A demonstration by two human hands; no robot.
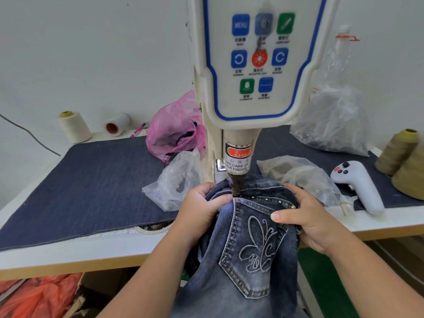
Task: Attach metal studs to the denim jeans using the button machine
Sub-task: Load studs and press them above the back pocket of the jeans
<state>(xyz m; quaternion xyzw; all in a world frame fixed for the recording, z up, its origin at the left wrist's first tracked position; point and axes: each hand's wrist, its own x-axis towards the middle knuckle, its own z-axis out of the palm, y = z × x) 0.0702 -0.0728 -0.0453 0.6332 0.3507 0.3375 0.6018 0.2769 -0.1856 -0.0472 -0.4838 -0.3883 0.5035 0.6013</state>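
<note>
The denim jeans [247, 267] lie under the button machine [250, 65], back pocket with pale embroidery facing up. The machine's dark punch tip [235, 188] stands right at the pocket's top left corner, beside a small red light dot. A row of small metal studs [263, 199] runs along the pocket's top edge. My left hand [202, 207] grips the bunched denim left of the punch, thumb on top. My right hand [305, 221] holds the fabric at the pocket's right edge, thumb pressed across it.
A dark denim mat [91, 184] covers the table. Clear plastic bags [176, 180] of parts lie either side of the machine, with a pink bag [174, 127] behind. Thread cones stand at the back left [73, 127] and far right [403, 157]. A white handheld controller [360, 187] lies right.
</note>
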